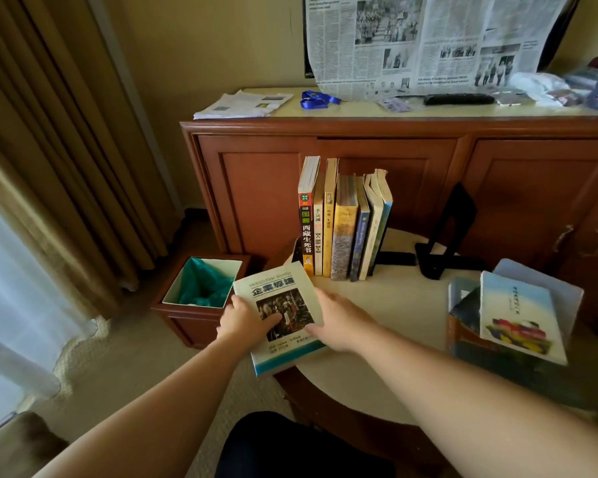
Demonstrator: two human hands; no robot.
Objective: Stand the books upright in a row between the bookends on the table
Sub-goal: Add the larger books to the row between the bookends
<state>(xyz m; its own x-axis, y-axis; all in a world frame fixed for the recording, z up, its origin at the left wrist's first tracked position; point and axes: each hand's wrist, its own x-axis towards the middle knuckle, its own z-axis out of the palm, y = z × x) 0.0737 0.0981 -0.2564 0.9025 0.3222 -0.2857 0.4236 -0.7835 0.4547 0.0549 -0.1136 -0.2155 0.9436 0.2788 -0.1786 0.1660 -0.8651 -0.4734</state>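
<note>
Several books (342,222) stand upright in a row at the back of the round table (394,305). A black bookend (446,232) stands to their right, with a gap between it and the row. Only a dark corner of another bookend (296,251) shows at the row's left end. A pale book with a teal bottom band (283,312) lies flat at the table's left edge, partly overhanging it. My left hand (247,320) grips its left side and my right hand (339,320) grips its right side.
A box (560,298) with more books, one pale blue book (518,312) on top, sits at the table's right. A wooden bin with a green liner (201,291) stands on the floor to the left. A wooden cabinet (394,174) rises behind the table.
</note>
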